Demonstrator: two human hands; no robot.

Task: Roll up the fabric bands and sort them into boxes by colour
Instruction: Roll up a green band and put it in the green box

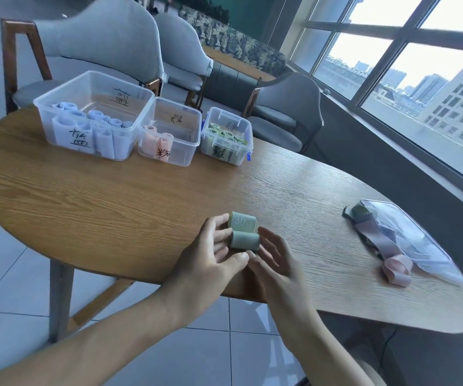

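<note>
A green fabric band (243, 231), partly rolled, is held just above the wooden table (113, 201) near its front edge. It is gripped by the left hand (213, 256), fingers curled on the roll's left end, thumb pressed under it. The right hand (273, 259) is placed at the roll's right end, its fingers loosely bent beside the band; whether they actually grasp it cannot be told.

Three clear boxes are lined up at the far left of the table: a large box (91, 112) with blue rolls, a middle box (170, 130) with pink rolls, a small box (227, 135) with green rolls. Wide bare tabletop is left between hands and boxes.

To the right, unrolled bands (377, 238) are piled on a clear plastic bag (419, 240), close to the table's right edge. Grey chairs (107, 43) are set behind the table; a window (405, 79) is seen at right.
</note>
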